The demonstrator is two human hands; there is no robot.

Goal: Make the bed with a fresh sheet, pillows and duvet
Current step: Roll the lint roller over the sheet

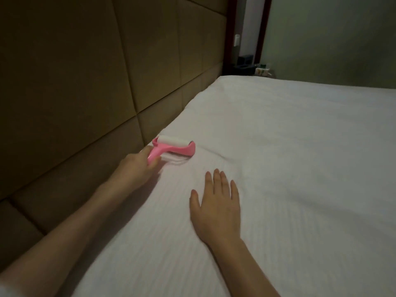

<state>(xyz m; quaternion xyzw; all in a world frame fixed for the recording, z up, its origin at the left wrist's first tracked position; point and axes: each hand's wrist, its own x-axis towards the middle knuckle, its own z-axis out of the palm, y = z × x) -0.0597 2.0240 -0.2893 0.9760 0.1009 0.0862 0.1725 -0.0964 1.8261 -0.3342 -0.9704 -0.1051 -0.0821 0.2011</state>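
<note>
A padded headboard (75, 93) runs along the left. Beside it, the left hand (137, 166) grips the handle of a pink lint roller (173, 147) resting on the white sheet (300, 157). The right hand (216, 209) lies flat on the sheet, fingers straight, holding nothing.

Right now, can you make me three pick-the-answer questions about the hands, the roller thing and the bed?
1. Where is the pink plastic lint roller?
A) by the padded headboard
B) on the floor
C) on a pillow

2. What colour is the striped cotton sheet?
A) blue
B) white
C) green

3. How is the right hand?
A) a fist
B) flat, fingers straight
C) holding a pillow

Answers: 1 A, the roller sits at the bed's edge beside the brown headboard, held by the left hand. 2 B, the sheet is white. 3 B, the palm lies on the sheet.
</note>
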